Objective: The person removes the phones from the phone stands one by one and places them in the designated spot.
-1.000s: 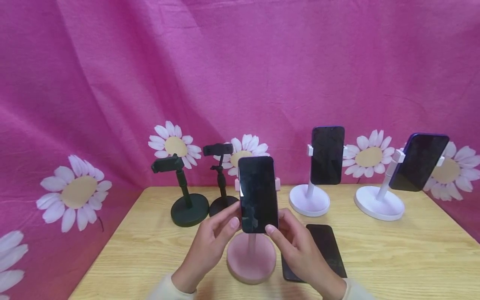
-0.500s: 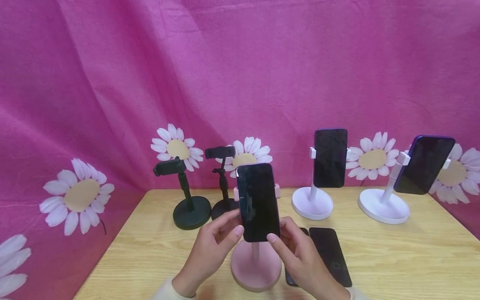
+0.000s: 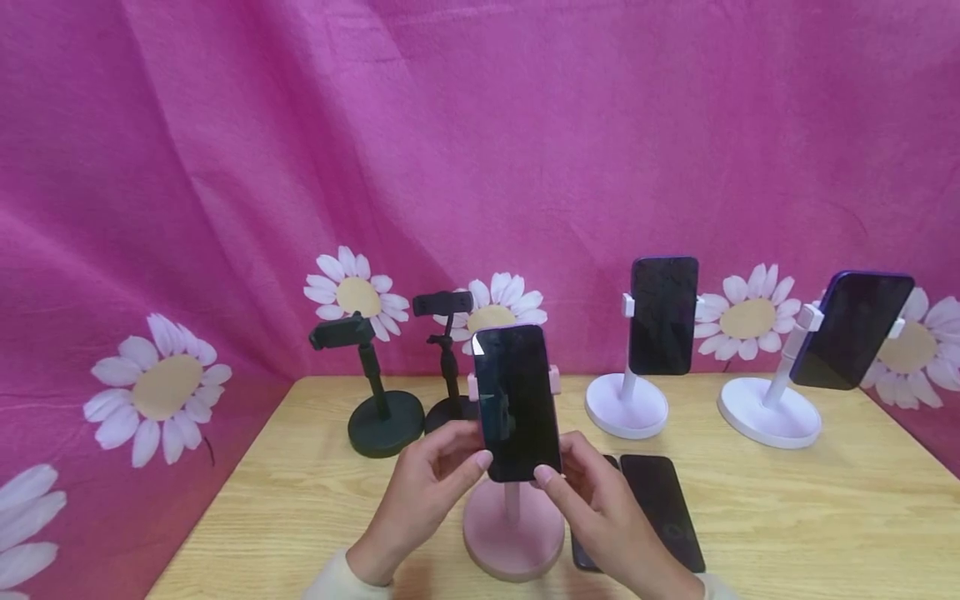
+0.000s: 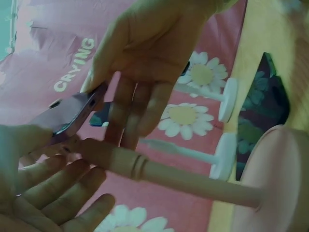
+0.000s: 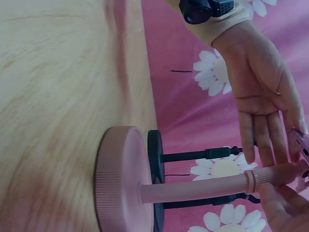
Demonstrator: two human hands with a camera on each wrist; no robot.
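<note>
A dark-screened phone (image 3: pixel 517 404) sits upright in the clamp of a pink phone stand (image 3: pixel 513 533), tilted slightly to the left. My left hand (image 3: pixel 427 492) holds its lower left edge, thumb at the front and fingers behind. At the lower right corner, my right hand (image 3: pixel 603 508) pinches the phone, its thumb over the screen's edge. In the left wrist view, the phone's purple side (image 4: pixel 72 116) shows between both hands, and several left fingers (image 4: pixel 72 188) lie loosely extended beside the stand's pole (image 4: pixel 193 179).
Two white stands (image 3: pixel 626 408) (image 3: pixel 768 412) holding phones stand at the back right. Two black stands (image 3: pixel 385 425) (image 3: pixel 450 358) with bare clamps stand back left. Two phones (image 3: pixel 660 508) (image 3: pixel 581 554) lie on the wooden table (image 3: pixel 810 517) by my right hand. A flowered pink cloth (image 3: pixel 480 150) hangs behind.
The phone has tipped slightly to the left in its clamp, and the reflection on its screen has shifted. My left thumb has moved onto its edge. The whole head view has shifted slightly.
</note>
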